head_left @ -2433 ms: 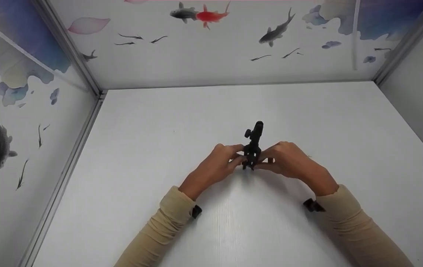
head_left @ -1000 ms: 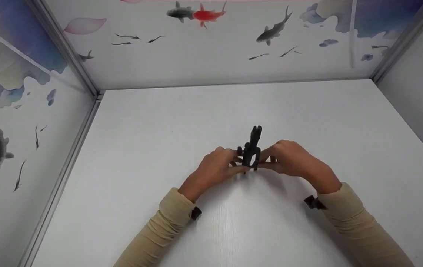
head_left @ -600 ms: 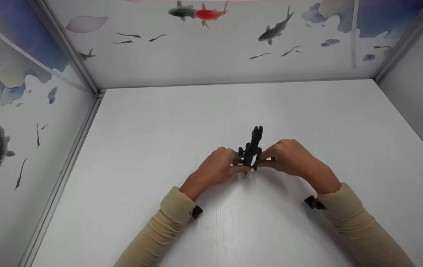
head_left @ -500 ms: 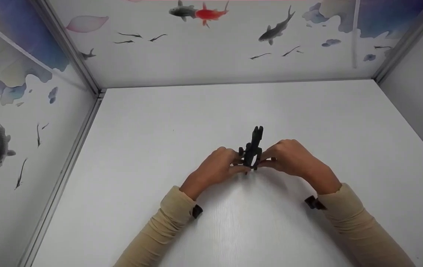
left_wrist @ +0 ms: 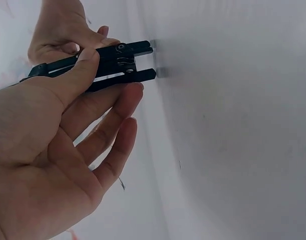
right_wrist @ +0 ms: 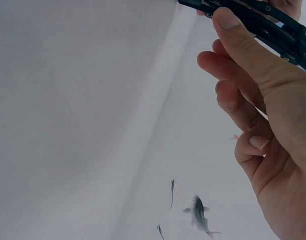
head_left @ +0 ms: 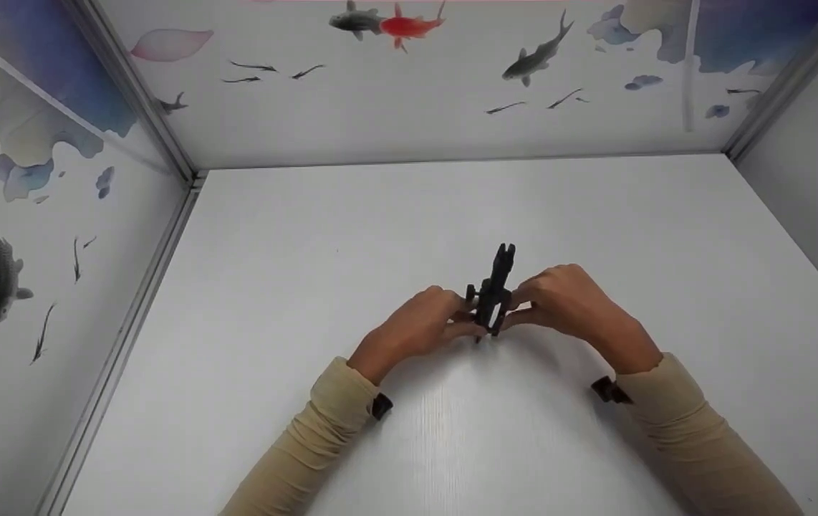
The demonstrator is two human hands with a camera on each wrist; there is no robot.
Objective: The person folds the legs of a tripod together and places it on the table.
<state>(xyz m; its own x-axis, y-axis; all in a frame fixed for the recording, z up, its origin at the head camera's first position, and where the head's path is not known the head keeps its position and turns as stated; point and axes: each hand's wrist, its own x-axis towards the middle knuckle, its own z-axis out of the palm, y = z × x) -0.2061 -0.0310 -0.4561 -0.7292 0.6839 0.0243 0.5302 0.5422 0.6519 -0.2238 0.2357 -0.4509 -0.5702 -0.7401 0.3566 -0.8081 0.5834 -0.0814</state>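
Observation:
Both hands hold a black mini tripod (head_left: pixel 493 295) with slim hinged legs and a side knob (head_left: pixel 471 292). It tilts upward over the white table, its forked end pointing away from me. From the left side, my left hand (head_left: pixel 420 322) pinches it between thumb and fingers. My right hand (head_left: pixel 563 301) grips the other side, thumb and fingertips close to the frame's lower part. In the left wrist view the tripod's leg tips (left_wrist: pixel 150 75) stick out past the left thumb. The right wrist view shows the right thumb (right_wrist: pixel 243 42) pressed along its black body.
The white tabletop (head_left: pixel 309 229) spreads around the hands. White panels with painted fish (head_left: pixel 409 27) stand at the back and both sides, joined by metal corner posts (head_left: pixel 137 93). A small black camera mount sits at each cuff (head_left: pixel 382 406).
The tripod has been turned: its upper end looked single and rounded, with the knob high up. Now two prongs show there and the knob sits lower, by the left fingers. Hands stay nearly in place.

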